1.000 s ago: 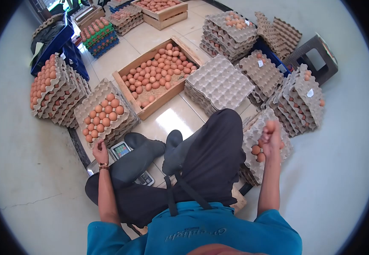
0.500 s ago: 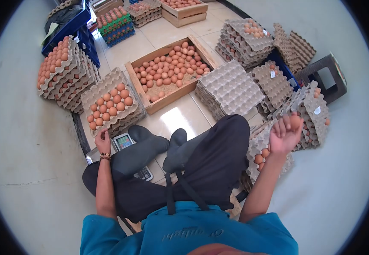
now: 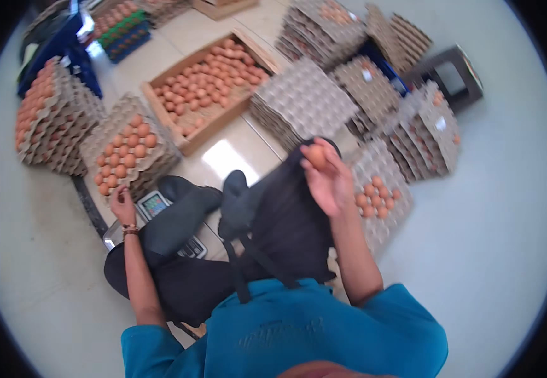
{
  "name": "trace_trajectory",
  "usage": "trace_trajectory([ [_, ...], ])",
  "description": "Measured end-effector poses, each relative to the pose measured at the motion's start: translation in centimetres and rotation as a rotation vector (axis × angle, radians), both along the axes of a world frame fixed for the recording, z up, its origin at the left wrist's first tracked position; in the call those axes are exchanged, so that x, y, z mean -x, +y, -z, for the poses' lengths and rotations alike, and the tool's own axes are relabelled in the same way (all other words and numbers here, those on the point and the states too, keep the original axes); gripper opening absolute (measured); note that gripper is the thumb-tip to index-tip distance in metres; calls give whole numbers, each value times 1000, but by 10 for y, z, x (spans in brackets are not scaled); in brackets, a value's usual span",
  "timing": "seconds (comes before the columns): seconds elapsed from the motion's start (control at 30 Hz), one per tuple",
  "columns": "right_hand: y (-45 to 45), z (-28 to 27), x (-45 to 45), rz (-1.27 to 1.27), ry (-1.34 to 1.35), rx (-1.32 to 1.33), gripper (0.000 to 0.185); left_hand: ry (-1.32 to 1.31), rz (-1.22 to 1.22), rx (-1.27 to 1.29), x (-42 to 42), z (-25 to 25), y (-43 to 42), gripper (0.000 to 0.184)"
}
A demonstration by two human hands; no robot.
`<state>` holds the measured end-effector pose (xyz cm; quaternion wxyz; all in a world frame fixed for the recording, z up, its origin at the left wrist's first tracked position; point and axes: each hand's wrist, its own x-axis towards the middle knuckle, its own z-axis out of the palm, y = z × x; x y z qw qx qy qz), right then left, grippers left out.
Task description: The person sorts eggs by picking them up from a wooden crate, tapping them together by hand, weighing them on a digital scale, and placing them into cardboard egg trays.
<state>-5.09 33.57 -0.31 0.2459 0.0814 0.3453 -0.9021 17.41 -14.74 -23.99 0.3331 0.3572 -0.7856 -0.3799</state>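
Brown eggs fill the edge of the tall stack at the far left, which leans a little. Right of it sits the left tray on its own pile, its rows of eggs running from near left to far right; open cups show along its far-left side. At its near corner is the left hand, fingers curled loosely; whether it touches or holds anything I cannot tell. Just right of that hand, the scale shows partly under a boot.

Farther off, the crate slants with its long axis from near left to far right, eggs massed inside. Pale tile opens between its near wall and the boots, and narrows to a strip beside the grey trays.

Over the right knee, the right hand is half open, palm showing, with the egg gripped at its fingertips. Blur hides which end points where. Near that hand, on its right, the right tray carries a cluster of eggs ringed by open cups. Beyond stands the right stack; pale floor spreads at the right edge.
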Motion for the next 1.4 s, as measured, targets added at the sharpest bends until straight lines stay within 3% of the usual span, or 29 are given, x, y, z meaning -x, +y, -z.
trace_trajectory([
  [0.17,-11,10,-16,-21,-184,488,50,-8,98,-33,2,-2,0,18],
  [0.27,-8,18,-21,10,-165,526,54,-5,103,-54,-2,-6,2,18],
  [0.4,-1,17,-20,30,-153,388,50,84,144,2,0,0,3,16],
  [0.5,11,20,-19,7,11,187,48,50,160,21,-5,7,-2,18],
  [0.63,21,22,-24,17,128,-50,42,60,130,-211,-3,0,-4,23],
  [0.7,12,17,-31,15,241,-185,39,183,66,-569,22,-47,42,30],
  [0.73,4,18,-34,-6,286,-260,38,308,233,-678,33,-71,79,39],
  [0.77,-5,21,-38,-29,392,-319,37,235,307,-782,50,-121,129,42],
  [0.8,-17,24,-42,-55,500,-367,36,315,412,-1018,61,-143,167,48],
  [0.87,-46,24,-58,-87,586,-369,35,508,556,-1424,75,-163,228,67],
  [0.93,-65,33,-69,-136,812,-579,38,708,635,-1730,87,-173,265,74],
  [1.1,-89,49,-83,-251,1434,-829,50,999,583,-1948,86,-165,287,79],
  [1.27,-96,42,-91,-293,1174,-647,54,1025,576,-1921,62,-143,271,71],
  [1.33,-100,42,-95,-216,1051,-581,43,1004,508,-1920,53,-150,261,60],
  [1.4,-100,38,-90,-124,950,-557,33,902,373,-1754,33,-160,241,54],
])
